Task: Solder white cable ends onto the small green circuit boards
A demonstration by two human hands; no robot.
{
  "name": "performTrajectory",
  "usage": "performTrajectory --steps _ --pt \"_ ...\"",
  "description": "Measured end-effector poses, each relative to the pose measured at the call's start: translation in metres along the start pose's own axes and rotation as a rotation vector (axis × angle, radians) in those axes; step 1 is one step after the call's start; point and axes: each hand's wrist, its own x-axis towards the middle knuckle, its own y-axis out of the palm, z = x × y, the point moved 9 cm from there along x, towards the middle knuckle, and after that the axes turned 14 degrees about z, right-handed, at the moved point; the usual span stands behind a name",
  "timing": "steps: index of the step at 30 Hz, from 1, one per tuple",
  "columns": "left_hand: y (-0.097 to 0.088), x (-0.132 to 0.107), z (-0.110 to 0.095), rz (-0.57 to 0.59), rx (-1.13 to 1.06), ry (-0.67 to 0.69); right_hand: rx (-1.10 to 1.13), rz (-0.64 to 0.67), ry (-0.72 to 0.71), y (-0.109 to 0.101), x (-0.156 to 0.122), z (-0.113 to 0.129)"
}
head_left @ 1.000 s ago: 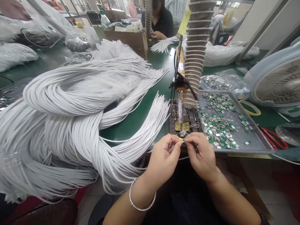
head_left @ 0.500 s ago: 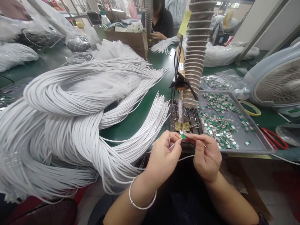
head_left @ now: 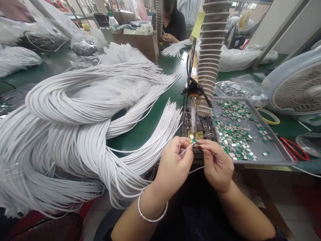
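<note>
My left hand pinches a white cable together with a small green circuit board with a shiny metal end. Between the fingers of my right hand runs a thin solder wire, its front end at the board and its tail trailing off to the right. Just beyond the fingertips, a soldering iron is clamped upright, pointing down over a yellowish pad. How the cable's wires meet the board is too small to tell.
Large bundles of white cables cover the left side. On the right are a grey tray of many small boards, red-handled pliers, a tape roll and a fan. A ribbed hose hangs close by. A co-worker sits opposite.
My right hand has shifted slightly left, its fingers curling closer around the solder wire, which shows more clearly. The board in my left hand has tilted, its metal end now pointing up.
</note>
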Motion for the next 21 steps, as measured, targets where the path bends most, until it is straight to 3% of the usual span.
performTrajectory --steps 21 --pt "-0.0016 0.0011 -0.0061 -0.017 0.038 0.046 -0.069 -0.002 -0.015 -0.0009 0.0067 0.0049"
